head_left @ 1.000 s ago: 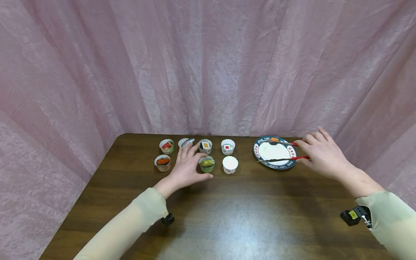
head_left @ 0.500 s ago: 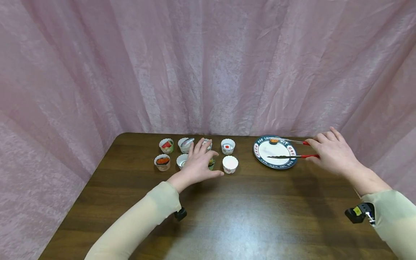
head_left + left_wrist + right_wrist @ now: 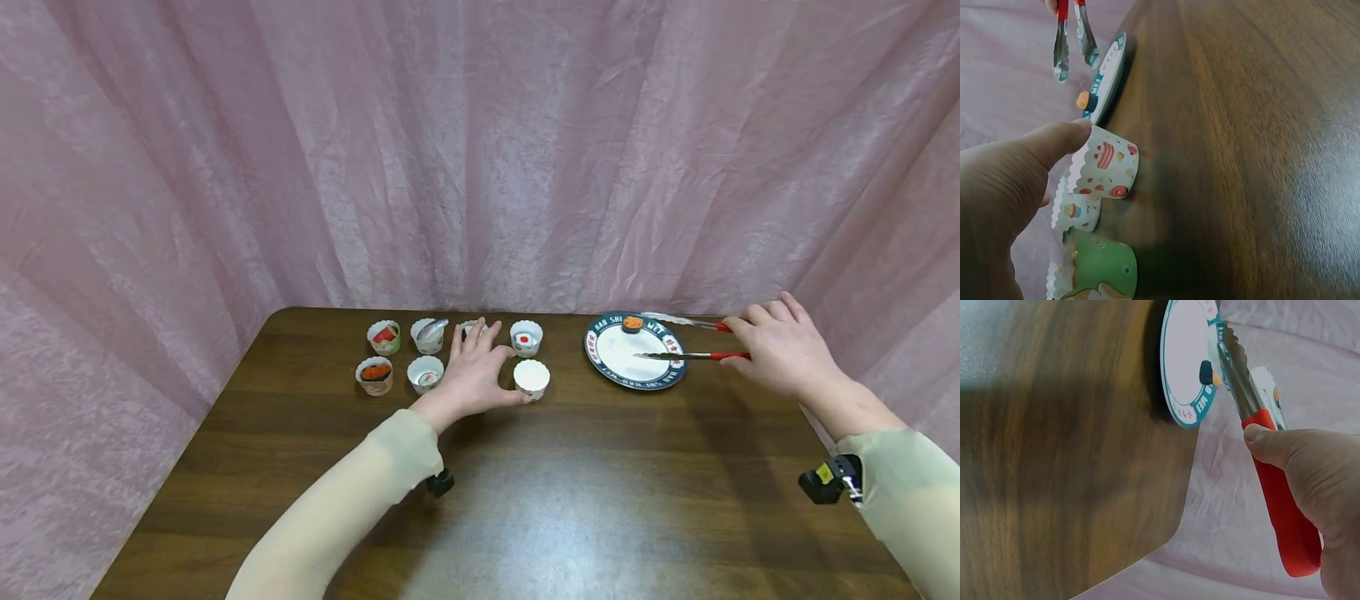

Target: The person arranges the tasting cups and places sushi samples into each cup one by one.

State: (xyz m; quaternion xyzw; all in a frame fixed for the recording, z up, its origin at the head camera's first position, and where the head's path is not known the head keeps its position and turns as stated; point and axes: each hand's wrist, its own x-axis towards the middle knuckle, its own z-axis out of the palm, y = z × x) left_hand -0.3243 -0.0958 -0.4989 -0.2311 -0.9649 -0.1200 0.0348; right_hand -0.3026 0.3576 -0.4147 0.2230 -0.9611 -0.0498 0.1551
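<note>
My left hand hovers with spread fingers above the row of paper cups, covering the green cup. Its thumb is beside the rim of a white paper cup; whether it touches, I cannot tell. In my right hand are food tongs with red grips and metal ends, their arms spread with nothing between them. They point left over the right side of a plate with a dark teal rim. On the plate's far edge sits an orange-topped sushi piece.
Other paper cups hold toy-like sushi: a red-topped one, a silvery one, an orange one and a white roll. Another cup stands left of my hand. A pink curtain hangs behind the wooden table.
My left hand has moved right across the cups toward the white cup. My right hand has drawn the tongs rightward, away from the orange-topped sushi, which stays on the plate.
</note>
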